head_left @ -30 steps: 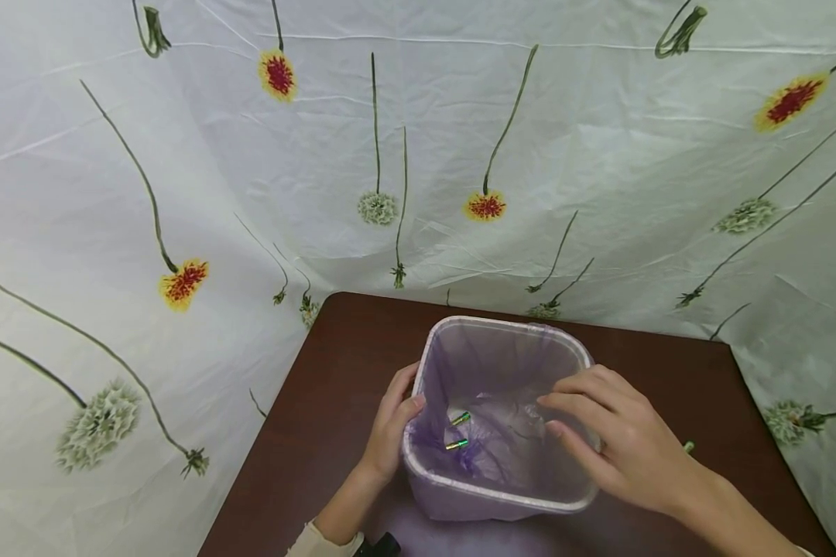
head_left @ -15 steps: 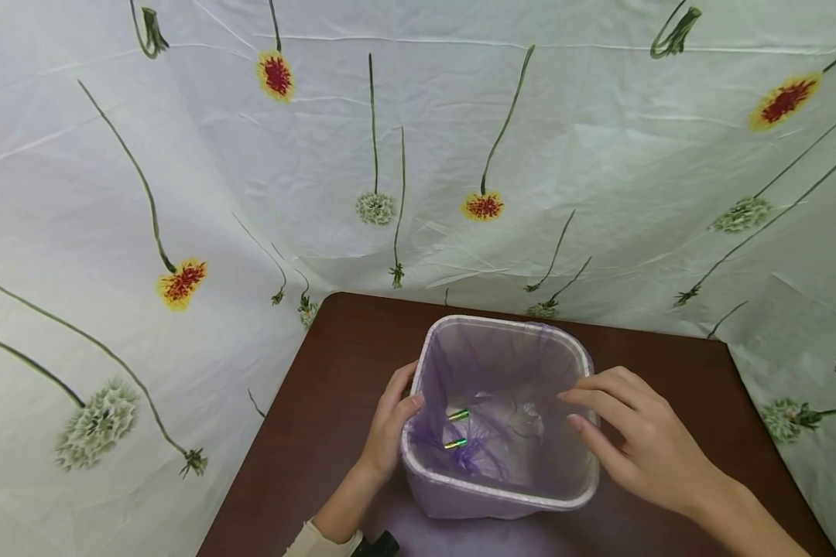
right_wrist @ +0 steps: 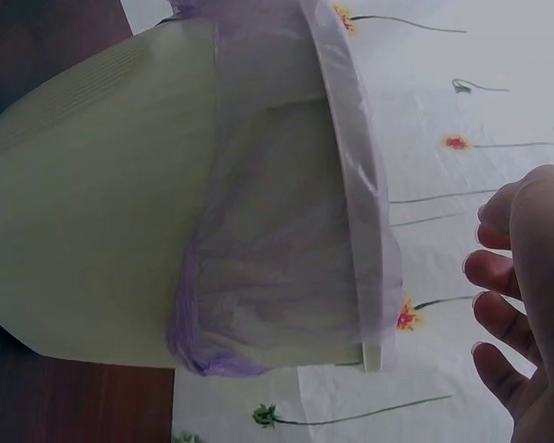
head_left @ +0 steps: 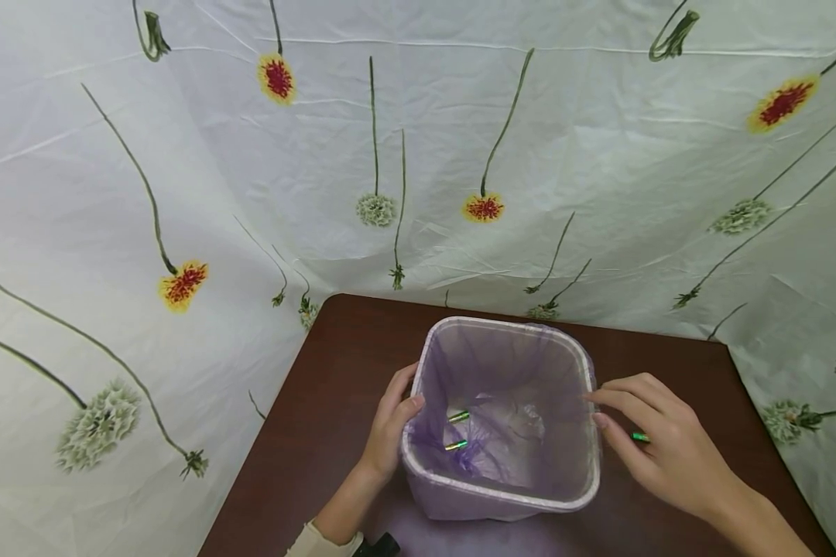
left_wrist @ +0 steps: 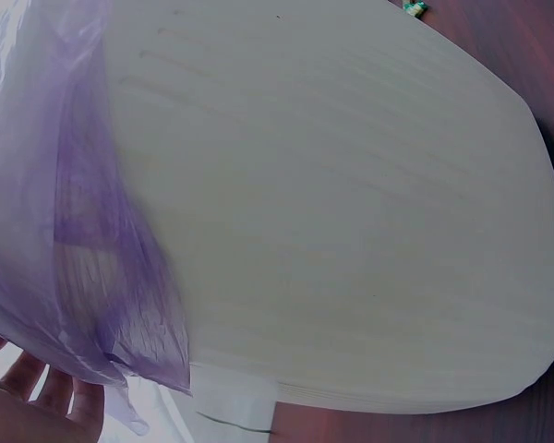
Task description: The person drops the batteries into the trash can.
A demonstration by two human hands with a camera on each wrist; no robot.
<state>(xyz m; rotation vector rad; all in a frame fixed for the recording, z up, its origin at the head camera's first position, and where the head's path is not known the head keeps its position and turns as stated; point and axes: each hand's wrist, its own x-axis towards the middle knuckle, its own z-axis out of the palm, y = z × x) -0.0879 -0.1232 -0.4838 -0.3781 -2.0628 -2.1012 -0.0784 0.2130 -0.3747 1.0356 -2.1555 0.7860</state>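
A white trash bin (head_left: 564, 507) lined with a purple plastic bag (left_wrist: 83, 175) stands on the table in the head view. My left hand (head_left: 385, 433) grips its left rim, thumb on top and fingers down the outside. Inside, two green-and-gold batteries (head_left: 457, 416) lie on the liner at the left. Just outside the right rim is my right hand (head_left: 669, 445), its fingers loosely bent and holding nothing. Partly covered by that hand, another green battery (head_left: 640, 437) lies on the table. In the right wrist view the right fingers (right_wrist: 503, 318) are apart from the bag's folded edge.
The dark wooden table (head_left: 320, 387) ends at a flower-printed white cloth (head_left: 306, 139) hanging behind it and at both sides. At the top of the left wrist view, small green-and-gold ends (left_wrist: 414, 8) show past the bin's base.
My right hand has drawn back to the right, from over the bin's opening to outside its right rim. The left hand, the bin and the two batteries inside stay in place.
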